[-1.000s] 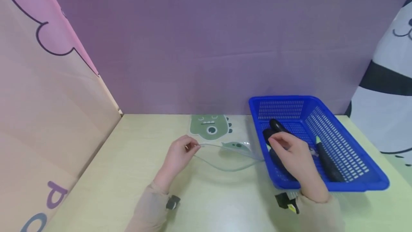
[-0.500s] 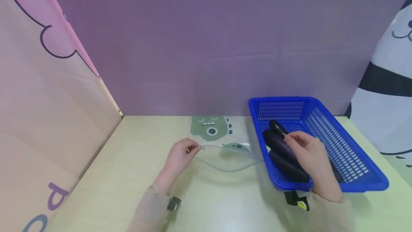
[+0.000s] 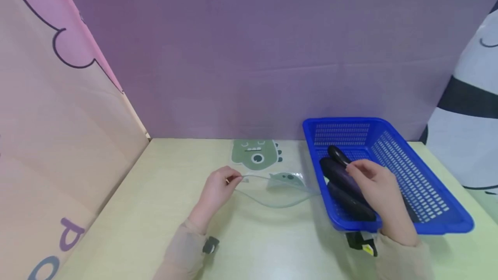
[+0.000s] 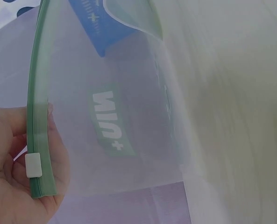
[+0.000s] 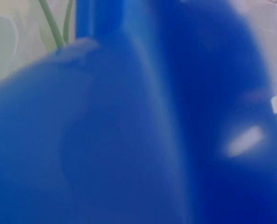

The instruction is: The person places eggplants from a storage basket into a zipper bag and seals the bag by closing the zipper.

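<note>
My left hand (image 3: 218, 189) pinches the near-left corner of a clear zip bag (image 4: 124, 130) between thumb and fingers. The bag's mouth gapes toward the right; its green zip strip and white slider (image 4: 33, 165) show by the hand in the left wrist view. My right hand (image 3: 379, 189) reaches over the rim of the blue basket (image 3: 463, 224), thumb and forefinger brought together at the end of a small dark eggplant (image 3: 337, 154). Whether they grip it is hidden. Beside it lie larger eggplants (image 3: 352, 204), partly covered by the hand.
Most of the right wrist view is the basket's blurred blue wall (image 5: 105, 140). Green dinosaur decoration (image 3: 254, 154) lies on the pale table (image 3: 175, 159) beyond the bag. A purple backdrop (image 3: 249, 64) stands behind the table, and a light panel (image 3: 78, 133) at the left.
My right hand has moved rightward within the basket, uncovering more of the left eggplants, and then stays almost still. The left hand and bag have barely moved.
</note>
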{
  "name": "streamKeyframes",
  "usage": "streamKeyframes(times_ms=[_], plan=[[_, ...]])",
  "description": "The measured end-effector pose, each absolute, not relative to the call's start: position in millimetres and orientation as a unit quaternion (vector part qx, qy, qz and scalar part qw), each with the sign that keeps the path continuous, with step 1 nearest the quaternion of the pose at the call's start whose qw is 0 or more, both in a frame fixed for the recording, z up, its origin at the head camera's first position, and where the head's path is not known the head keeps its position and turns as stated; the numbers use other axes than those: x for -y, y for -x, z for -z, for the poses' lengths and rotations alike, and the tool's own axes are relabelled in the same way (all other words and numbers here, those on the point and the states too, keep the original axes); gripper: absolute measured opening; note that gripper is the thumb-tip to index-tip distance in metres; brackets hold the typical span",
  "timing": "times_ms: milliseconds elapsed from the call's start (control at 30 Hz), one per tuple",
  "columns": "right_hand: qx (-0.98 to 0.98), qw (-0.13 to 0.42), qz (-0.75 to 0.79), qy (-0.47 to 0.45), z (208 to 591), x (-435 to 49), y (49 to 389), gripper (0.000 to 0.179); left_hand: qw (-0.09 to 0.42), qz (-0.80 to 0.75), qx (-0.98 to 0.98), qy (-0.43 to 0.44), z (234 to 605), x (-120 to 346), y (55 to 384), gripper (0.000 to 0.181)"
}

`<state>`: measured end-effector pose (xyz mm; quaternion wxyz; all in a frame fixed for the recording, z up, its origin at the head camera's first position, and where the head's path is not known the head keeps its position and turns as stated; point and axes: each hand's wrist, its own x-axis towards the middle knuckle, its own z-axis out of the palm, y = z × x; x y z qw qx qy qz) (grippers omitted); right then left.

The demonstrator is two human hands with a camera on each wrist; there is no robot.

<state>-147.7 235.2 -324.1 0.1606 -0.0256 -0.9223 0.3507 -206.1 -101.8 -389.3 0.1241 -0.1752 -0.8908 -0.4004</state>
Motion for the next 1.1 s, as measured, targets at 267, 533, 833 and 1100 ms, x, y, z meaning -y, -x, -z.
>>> streamKeyframes(times_ms=[267, 533, 833, 1100], plan=[[0.922, 0.151, -0.356, 0.015, 321, -233, 143, 0.037, 0.115, 0.404, 0.892, 0.166, 394, 101, 205, 0.003], [0.933, 0.131, -0.334, 0.012, 311, -241, 136, 0.038, 0.112, 0.402, 0.894, 0.161, 394, 102, 204, 0.003], [0.954, 0.140, -0.264, -0.033, 278, -258, 140, 0.033, 0.108, 0.401, 0.895, 0.163, 393, 102, 207, 0.004], [0.971, 0.067, -0.224, -0.051, 255, -272, 161, 0.046, 0.111, 0.406, 0.893, 0.161, 392, 101, 207, 0.003]])
